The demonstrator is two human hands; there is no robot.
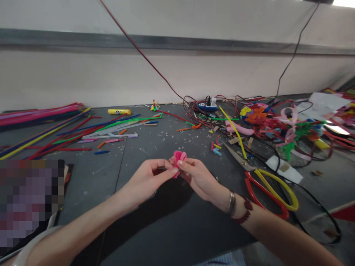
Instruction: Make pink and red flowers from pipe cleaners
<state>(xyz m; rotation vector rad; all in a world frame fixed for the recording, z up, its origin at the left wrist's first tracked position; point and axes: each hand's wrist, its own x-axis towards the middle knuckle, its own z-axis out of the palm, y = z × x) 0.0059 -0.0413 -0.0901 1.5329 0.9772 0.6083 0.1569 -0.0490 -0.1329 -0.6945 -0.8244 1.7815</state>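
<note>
Between my two hands is a small pink pipe-cleaner flower (179,156), its looped petals pointing up, held over the near middle of the dark table. My left hand (151,175) pinches its lower part between thumb and forefinger. From the other side my right hand (198,175) closes on it, the thumb pressed against the petals. The right fingers behind the flower are partly hidden. Scissors (251,168) with one red and one yellow handle lie with blades parted to the right of my right hand.
Loose coloured pipe cleaners (94,133) spread over the left side, near a yellow glue stick (119,112). Short cut pieces (216,146) lie beyond my right hand. At the back are tangled cables and a blue power strip (207,107); finished pipe-cleaner flowers (256,115) pile up at right.
</note>
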